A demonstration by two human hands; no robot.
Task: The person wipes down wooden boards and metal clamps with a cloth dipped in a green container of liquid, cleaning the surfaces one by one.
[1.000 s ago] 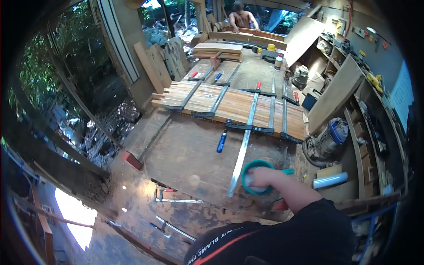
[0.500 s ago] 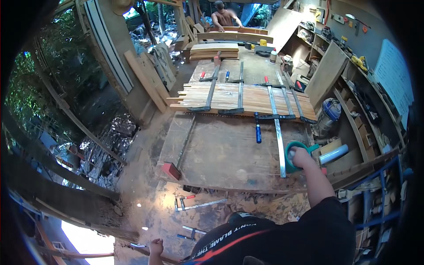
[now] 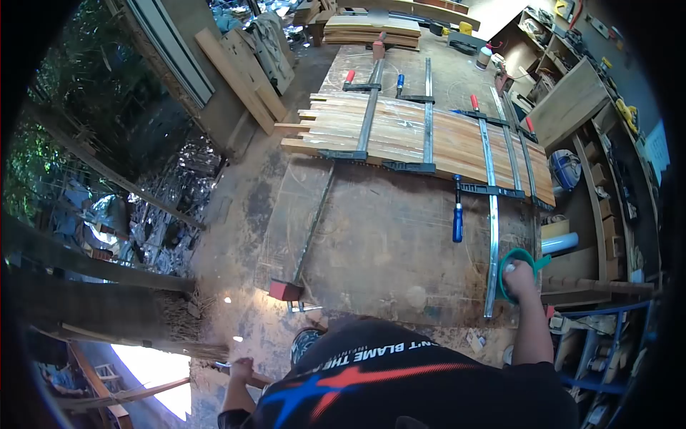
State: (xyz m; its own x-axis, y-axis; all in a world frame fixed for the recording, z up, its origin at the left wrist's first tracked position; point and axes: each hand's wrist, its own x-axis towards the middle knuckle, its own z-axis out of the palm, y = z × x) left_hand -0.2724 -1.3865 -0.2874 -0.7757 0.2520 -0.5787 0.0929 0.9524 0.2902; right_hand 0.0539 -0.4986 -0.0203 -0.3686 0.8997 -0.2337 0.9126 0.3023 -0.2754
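My right hand [image 3: 519,276] is closed inside a green round container [image 3: 536,262] at the near right corner of the workbench [image 3: 371,243]; something pale shows at its fingers, too small to name. Down at the lower left, my left hand [image 3: 243,368] hangs by my body with its fingers curled, close to a thin light object whose contact with the hand is unclear. Across the bench lies a panel of wooden strips [image 3: 400,129] with several bar clamps on it. One long clamp bar [image 3: 493,250] reaches toward me, just left of the container, beside a blue clamp handle [image 3: 457,223].
A red clamp block [image 3: 286,289] sits at the bench's near left corner. Stacked boards [image 3: 371,32] and a glue bottle [image 3: 484,56] are at the far end. Shelves and a vacuum [image 3: 566,169] stand on the right; planks [image 3: 236,79] lean at the left.
The view has tilted down and shifted left, and the co-worker at the far end is now mostly out of frame. My right hand stays in the green container. My body is closer to the bench.
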